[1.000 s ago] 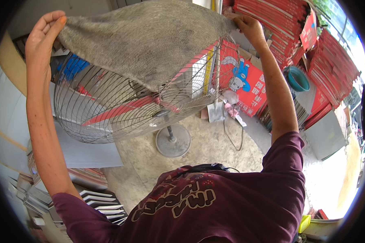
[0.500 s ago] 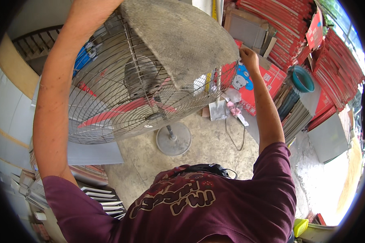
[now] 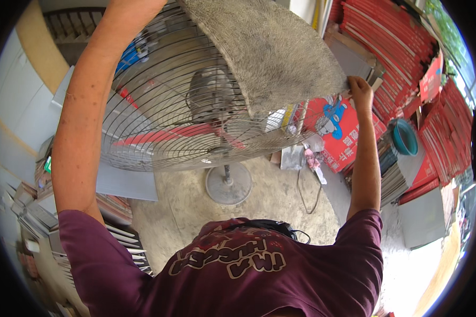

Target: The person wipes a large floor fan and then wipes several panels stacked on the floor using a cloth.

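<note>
Cloth shifted right over fan; stained floor, red stacks.

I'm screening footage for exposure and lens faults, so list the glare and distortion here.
In the head view, the ground at lower right is blown out to white; in the head view, the fisheye blackens the corners and curves the pale panels at left; in the head view, the pedestal fan and grey cloth sit in softer light, the cloth's texture readable.
</note>
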The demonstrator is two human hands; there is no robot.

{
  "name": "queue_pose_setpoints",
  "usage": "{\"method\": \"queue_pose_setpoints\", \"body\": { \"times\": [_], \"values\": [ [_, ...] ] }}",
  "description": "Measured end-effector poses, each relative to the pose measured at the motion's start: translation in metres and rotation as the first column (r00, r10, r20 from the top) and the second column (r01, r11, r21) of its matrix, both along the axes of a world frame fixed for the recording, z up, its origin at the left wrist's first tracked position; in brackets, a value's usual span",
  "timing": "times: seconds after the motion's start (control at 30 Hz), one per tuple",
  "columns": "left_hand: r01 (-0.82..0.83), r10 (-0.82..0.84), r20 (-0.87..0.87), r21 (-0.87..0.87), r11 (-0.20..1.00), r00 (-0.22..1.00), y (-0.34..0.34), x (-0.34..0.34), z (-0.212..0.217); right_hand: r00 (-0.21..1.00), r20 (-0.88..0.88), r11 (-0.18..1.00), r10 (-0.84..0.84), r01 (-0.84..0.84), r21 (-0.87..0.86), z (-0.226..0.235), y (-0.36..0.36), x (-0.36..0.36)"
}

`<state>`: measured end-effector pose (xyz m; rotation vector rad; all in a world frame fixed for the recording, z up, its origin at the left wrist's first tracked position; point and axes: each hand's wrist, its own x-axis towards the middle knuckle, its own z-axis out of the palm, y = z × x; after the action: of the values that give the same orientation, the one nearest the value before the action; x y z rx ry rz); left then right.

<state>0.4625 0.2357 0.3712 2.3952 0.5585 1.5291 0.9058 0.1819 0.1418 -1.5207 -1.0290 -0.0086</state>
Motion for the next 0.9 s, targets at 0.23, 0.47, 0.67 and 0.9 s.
{"method": "queue_pose_setpoints", "body": {
  "times": [0.23, 0.47, 0.67, 0.9],
  "values": [
    [-0.051, 0.066, 0.151, -0.101, 0.994, 0.986, 0.023, -0.099, -0.018, 0.975, 0.151, 0.973, 0.161, -0.182, 0.14, 0.072, 0.0, -0.043],
    [-0.299, 0.321, 0.126, -0.168, 0.939, 0.939, 0.014, -0.2, -0.052, 0.919, 0.315, 0.937, 0.235, -0.3, 0.176, 0.139, 0.018, -0.115],
    [-0.336, 0.403, 0.235, -0.278, 0.9, 0.885, 0.015, -0.263, -0.105, 0.836, 0.494, 0.91, 0.24, -0.371, 0.186, 0.181, 0.023, -0.181],
    [-0.356, 0.52, 0.308, -0.456, 0.816, 0.796, 0.014, -0.324, -0.184, 0.694, 0.684, 0.895, 0.225, -0.425, 0.136, 0.209, 0.022, -0.285]
  ]
}}
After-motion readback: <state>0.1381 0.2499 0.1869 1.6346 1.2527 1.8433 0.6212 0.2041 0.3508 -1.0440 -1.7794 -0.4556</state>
